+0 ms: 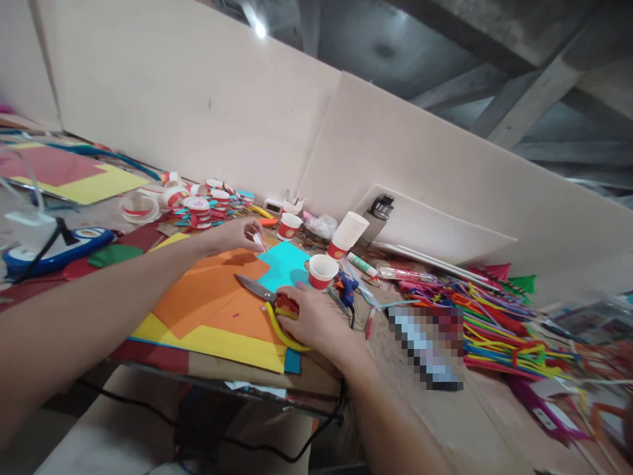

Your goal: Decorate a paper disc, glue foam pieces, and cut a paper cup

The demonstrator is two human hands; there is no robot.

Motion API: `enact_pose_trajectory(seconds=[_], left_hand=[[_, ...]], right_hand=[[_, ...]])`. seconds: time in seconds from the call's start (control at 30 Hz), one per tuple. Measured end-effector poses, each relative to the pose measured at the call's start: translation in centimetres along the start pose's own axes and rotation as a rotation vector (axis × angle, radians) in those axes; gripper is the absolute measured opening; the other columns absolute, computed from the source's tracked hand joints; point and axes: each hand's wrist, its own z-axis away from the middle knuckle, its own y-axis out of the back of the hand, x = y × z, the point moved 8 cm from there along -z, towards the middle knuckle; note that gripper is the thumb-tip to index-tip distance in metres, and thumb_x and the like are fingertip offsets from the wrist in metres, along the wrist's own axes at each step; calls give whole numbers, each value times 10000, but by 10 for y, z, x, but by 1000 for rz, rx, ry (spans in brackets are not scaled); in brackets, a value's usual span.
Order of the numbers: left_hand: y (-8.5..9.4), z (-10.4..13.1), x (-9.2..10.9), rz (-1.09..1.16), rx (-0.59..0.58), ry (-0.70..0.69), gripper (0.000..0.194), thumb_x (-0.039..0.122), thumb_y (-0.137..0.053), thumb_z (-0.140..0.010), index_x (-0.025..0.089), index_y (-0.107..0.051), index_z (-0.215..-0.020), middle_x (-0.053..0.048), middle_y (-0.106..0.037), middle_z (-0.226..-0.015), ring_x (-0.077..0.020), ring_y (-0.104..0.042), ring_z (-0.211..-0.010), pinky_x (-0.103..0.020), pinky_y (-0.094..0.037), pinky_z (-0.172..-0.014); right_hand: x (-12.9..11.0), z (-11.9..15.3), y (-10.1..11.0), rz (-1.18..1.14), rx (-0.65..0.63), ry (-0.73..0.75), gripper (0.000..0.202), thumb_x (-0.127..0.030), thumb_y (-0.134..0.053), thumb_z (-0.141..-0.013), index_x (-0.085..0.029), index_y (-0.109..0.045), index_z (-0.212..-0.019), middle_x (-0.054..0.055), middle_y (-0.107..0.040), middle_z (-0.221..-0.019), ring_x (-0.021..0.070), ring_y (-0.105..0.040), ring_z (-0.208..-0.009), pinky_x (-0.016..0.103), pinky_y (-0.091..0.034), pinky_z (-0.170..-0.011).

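My left hand (247, 235) is closed on a small white and red paper piece (260, 242) above the far edge of the orange paper. My right hand (314, 320) grips yellow-handled scissors (287, 330), whose blades point left over the orange paper (212, 290). Under the orange lies yellow paper (232, 346); a cyan sheet (287, 264) is beyond the scissors. Just past my right hand stands a red and white paper cup (322, 272), upright.
More cups (199, 212) cluster at the back left. A blue glue gun (347, 287), a glue stick (362, 264) and a bottle (374, 224) are right of centre. Colourful pipe cleaners (494, 336) spread across the right. A white board (198, 99) stands behind.
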Motion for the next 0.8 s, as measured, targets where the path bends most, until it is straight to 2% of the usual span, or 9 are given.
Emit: enact_pose_trajectory(seconds=[0.13,0.23,0.27,0.33,0.43,0.57,0.63,0.7,0.8], left_hand=[[1,0,-1,-153,-5,-11,373,277,-717,-621,169,-523,-921,-3,-667,-772,-169,-641,-729,-254,-457,-625],[6,-1,-5,-328,47,-10,355,274,-691,-598,162,-565,-910,-13,-667,-796,-178,-632,-730,-251,-441,-611],[6,-2,-5,-387,50,-13,351,273,-689,-585,159,-578,-899,-15,-665,-799,-181,-628,-728,-250,-436,-606],[5,-2,-6,-453,36,-18,316,275,-671,-584,159,-594,-867,-14,-662,-790,-185,-622,-726,-248,-429,-603],[3,-3,-4,-496,-36,-41,345,316,-697,-565,168,-612,-865,-18,-666,-833,-199,-619,-780,-251,-434,-635],[8,-2,-7,-459,-90,-14,398,356,-708,-585,190,-627,-937,-18,-679,-918,-198,-625,-835,-242,-443,-665],[10,-2,-10,-417,-117,-1,404,349,-693,-612,198,-631,-982,-11,-689,-909,-189,-632,-818,-237,-446,-662],[15,-3,-10,-422,-96,6,392,367,-693,-623,195,-649,-972,-15,-698,-889,-195,-636,-816,-247,-450,-675],[23,-3,-3,-445,45,7,400,454,-697,-646,173,-673,-929,-54,-698,-932,-223,-634,-871,-283,-460,-724]], right_hand=[[3,-4,9,-61,24,55,158,-214,-594,-816,-211,-701,-932,42,-636,-849,155,-576,-798,254,-414,-722],[28,-5,37,-33,306,-40,154,-242,-566,-854,-181,-692,-919,70,-636,-902,182,-577,-849,298,-444,-779],[38,-3,47,17,418,-82,178,-232,-580,-842,-172,-678,-977,95,-626,-984,209,-569,-916,331,-446,-824],[51,-1,56,146,519,-112,300,-188,-584,-826,-166,-624,-1122,131,-582,-1141,265,-513,-1074,395,-421,-908],[68,-3,50,277,453,-139,350,-109,-559,-803,-158,-604,-1146,151,-559,-1196,297,-487,-1107,423,-413,-901],[85,-9,34,296,272,-194,208,-69,-483,-818,-164,-664,-860,126,-625,-978,253,-546,-907,380,-424,-798],[90,-9,38,242,298,-224,218,-88,-458,-837,-166,-651,-773,113,-626,-878,233,-540,-836,361,-415,-751],[90,-8,49,119,416,-243,181,-136,-479,-840,-167,-638,-758,103,-623,-850,223,-529,-813,353,-405,-732],[92,-7,54,-366,558,-276,139,-278,-538,-836,-177,-613,-775,49,-609,-766,182,-529,-729,323,-418,-683]])
